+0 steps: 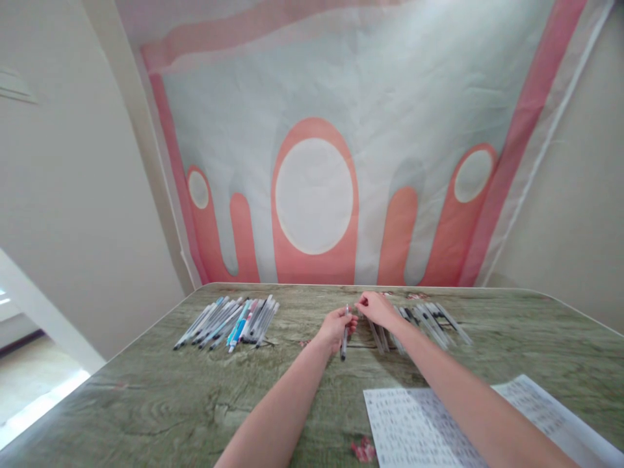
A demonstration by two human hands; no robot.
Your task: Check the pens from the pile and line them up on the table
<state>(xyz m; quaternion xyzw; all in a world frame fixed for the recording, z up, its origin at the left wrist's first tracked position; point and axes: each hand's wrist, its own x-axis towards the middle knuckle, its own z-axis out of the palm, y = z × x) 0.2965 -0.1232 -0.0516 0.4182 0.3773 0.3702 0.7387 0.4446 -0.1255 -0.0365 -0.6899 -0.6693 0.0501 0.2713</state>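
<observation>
Near the middle of the wood-patterned table (160, 396), my left hand (337, 326) is closed on a clear pen (344, 344), which stands nearly upright in the picture with its dark end toward me. Just to the right, my right hand (374, 308) is closed, fingertips pinched; whatever they grip is too small to make out. Under and beyond my right hand and forearm lies a row of clear and dark pens (431, 324), partly hidden by the arm. Another row of pens (248, 322), some blue, white and pink, lies on the left.
Open pages with handwriting (409, 426) lie at the front right, partly under my right forearm. A pink and grey patterned cloth (312, 266) hangs behind the far table edge. Pale walls stand on both sides.
</observation>
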